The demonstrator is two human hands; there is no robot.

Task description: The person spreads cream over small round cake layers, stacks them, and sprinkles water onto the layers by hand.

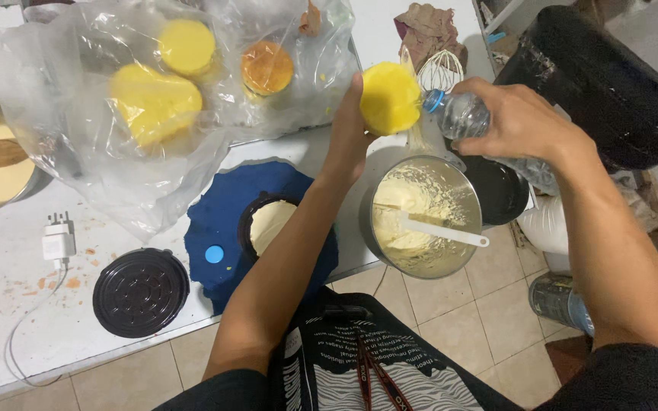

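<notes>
messy white counter (9, 304), left hand (348, 129) closed round a yellow cake (388, 97), right hand (515, 122) wrapped tight on a tilted bottle (462, 116) over the cream bowl (420, 217)

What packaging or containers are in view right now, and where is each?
Clear plastic bags: back left on the table, crumpled, holding yellow sponge rounds.
Clear plastic bottle: tilted in the right hand, blue neck ring.
Second bottle: on the floor, right.
Black round lid: table front.

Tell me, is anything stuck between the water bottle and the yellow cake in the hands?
Nothing visible. The right hand tips the clear water bottle so its blue-ringed neck sits right beside the round yellow cake held by the left hand.
</notes>
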